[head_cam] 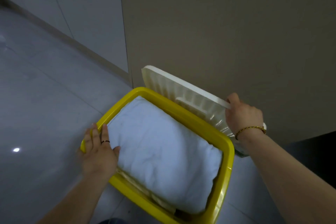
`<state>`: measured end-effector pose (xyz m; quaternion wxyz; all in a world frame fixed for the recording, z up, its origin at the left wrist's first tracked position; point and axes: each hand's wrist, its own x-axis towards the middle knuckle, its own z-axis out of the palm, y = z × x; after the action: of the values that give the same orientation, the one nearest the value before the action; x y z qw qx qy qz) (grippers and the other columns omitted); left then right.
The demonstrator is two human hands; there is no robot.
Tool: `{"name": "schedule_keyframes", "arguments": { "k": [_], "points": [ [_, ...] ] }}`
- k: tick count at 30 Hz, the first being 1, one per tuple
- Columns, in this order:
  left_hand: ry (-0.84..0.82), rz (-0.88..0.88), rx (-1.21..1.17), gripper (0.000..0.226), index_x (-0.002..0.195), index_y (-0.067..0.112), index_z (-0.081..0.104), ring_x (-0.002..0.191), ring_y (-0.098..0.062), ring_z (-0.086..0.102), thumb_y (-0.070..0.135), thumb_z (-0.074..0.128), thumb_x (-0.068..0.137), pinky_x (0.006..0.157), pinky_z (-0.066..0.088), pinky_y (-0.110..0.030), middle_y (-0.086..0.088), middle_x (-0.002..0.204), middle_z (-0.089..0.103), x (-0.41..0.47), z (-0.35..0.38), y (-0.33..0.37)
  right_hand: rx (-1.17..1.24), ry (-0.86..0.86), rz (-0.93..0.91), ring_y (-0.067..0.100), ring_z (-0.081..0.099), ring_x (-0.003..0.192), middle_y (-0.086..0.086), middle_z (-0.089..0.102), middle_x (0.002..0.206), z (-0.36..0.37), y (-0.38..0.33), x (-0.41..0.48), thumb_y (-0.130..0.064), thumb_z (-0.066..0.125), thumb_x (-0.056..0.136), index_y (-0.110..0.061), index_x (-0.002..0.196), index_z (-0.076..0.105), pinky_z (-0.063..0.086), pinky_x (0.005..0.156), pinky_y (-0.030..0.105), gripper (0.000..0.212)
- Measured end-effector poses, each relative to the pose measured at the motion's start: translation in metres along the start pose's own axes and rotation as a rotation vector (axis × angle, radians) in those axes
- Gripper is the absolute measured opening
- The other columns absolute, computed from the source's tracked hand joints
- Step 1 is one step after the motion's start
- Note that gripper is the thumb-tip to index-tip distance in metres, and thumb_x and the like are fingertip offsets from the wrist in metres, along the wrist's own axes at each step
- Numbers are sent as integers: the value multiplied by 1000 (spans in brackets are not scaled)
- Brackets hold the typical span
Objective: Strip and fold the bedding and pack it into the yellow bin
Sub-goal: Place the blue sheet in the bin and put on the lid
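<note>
A person's left grip (98, 152) is lying flat, fingers straight, across the left rim of the yellow bin (227, 160) on the tiled floor (45, 87). Its thumb is touching the folded white bedding (163, 151), which is filling the bin and appearing to crown about level with the rim. Farther off, the right grip (242, 114) is curling round the right-hand edge of the ribbed white lid (181, 91). The lid is standing tilted on edge behind the bin, just beside the beige wall (236, 23). Packing is looking done, with closing the lid the likely step in hand. The risks are lying in that closure. Held at one edge only, the lid is liable to twist or slip and come down unevenly. The left fingers are sitting over the rim where the lid would seat and could be pinched. The puffy bedding, springing up at the middle, could be holding the lid off, or a fold could be getting trapped at the rim.
</note>
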<state>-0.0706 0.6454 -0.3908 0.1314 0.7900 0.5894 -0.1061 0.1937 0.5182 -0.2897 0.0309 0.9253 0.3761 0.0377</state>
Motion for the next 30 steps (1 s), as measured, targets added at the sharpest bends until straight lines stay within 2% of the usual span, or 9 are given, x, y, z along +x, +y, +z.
{"name": "schedule_keyframes", "arguments": {
  "k": [3,5,9,11,13,16,24,27,30],
  "points": [
    [-7,-3,20,71,148,16,-12,145,-25,-10,46,27,97,113,18,-42,-8,155,-17,0,-1,0,90,235,-46,39,54,37,20,59,53,-5,4,-8,11,56,73,3,79,57,25,46,20,10],
    [8,8,-37,69,149,16,-7,145,-24,-8,45,29,97,113,17,-42,-8,156,-13,0,0,-1,95,396,-102,32,43,23,13,50,40,-11,3,-17,3,57,61,-1,65,53,11,52,7,8],
    [173,-15,-475,56,147,11,21,144,-24,13,27,40,97,113,15,-40,-10,156,15,5,2,-8,148,635,-259,29,53,41,9,54,47,-17,-1,-50,-14,41,67,-15,80,44,15,33,17,13],
    [248,-113,-844,47,144,8,30,140,-27,26,23,35,100,112,18,-36,-12,152,27,7,-5,-8,182,680,-337,20,49,62,8,61,56,-8,-6,-71,-13,40,66,-16,89,47,31,46,26,23],
    [215,-236,-1175,45,141,7,36,136,-27,33,27,26,102,111,23,-33,-13,147,36,12,-17,-6,212,644,-395,18,44,69,6,67,67,10,-11,-92,-14,41,66,-17,99,49,34,58,29,34],
    [92,-295,-1425,54,139,8,39,132,-24,40,41,21,100,113,27,-38,-11,143,42,27,-32,-13,168,497,-450,20,49,66,-1,66,72,36,-23,-120,-20,41,64,-22,105,48,43,51,29,41],
    [-219,-29,-759,69,143,5,30,131,-31,39,37,58,88,105,31,-33,-14,146,37,51,-71,-6,165,336,-731,17,35,70,-5,64,70,71,-59,-172,-26,44,64,-19,93,55,26,63,26,32],
    [-237,4,-549,52,133,-3,43,120,-36,47,19,60,89,97,36,-33,-22,134,48,48,-58,-16,91,131,-889,14,40,83,-10,66,80,75,-61,-184,-55,56,52,-26,87,65,31,77,26,46],
    [-177,28,-544,47,135,-2,42,121,-38,46,9,55,91,99,35,-35,-24,133,48,42,-46,-29,243,127,-573,16,44,92,-3,56,101,72,-44,-176,-53,52,58,-26,95,57,33,83,27,46]
  ]
}}
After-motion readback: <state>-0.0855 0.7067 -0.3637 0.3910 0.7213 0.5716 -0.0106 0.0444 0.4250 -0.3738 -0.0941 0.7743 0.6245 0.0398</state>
